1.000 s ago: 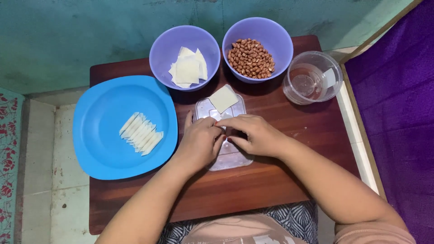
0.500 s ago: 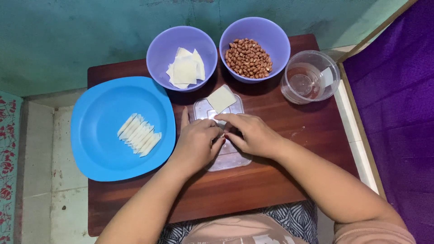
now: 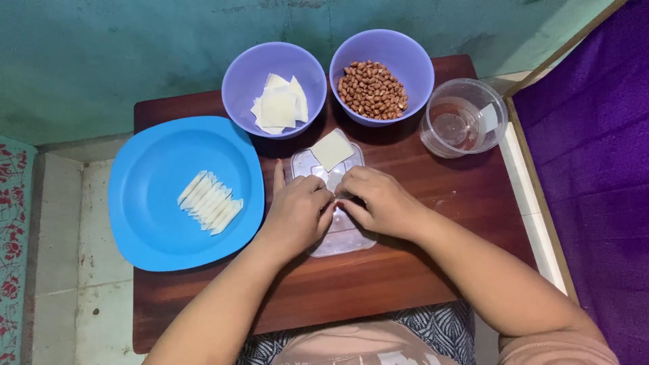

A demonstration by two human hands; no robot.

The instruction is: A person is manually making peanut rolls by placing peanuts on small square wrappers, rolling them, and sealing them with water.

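Both hands have drawn slightly closer together since the earlier frames, while bowls, plate and counter keep their places. Left hand point(image 3: 296, 215) and right hand point(image 3: 378, 203) meet, fingertips curled inward, over a clear plastic board point(image 3: 341, 240) lying on the brown wooden counter point(image 3: 433, 270); they appear to pinch a small pale wrapper between them, though whether either hand truly grips it cannot be told, because the fingers cover the piece. One square wrapper point(image 3: 332, 149) rests at the board's far edge, just beside the hands. On the blue plate point(image 3: 155, 236), to the left, lies a row of finished white rolls point(image 3: 210, 201), touching one another. Behind stand a purple bowl of spare wrappers point(image 3: 278, 105), a purple bowl of peanuts point(image 3: 372, 89) and a clear tub of water point(image 3: 463, 118). Risks, as a judgement: the thin wrapper could tear or unroll under uneven finger pressure, and the filling could slip out at an open end. Hidden: the piece being worked, any filling inside it, and the counter's near edge behind the arms.
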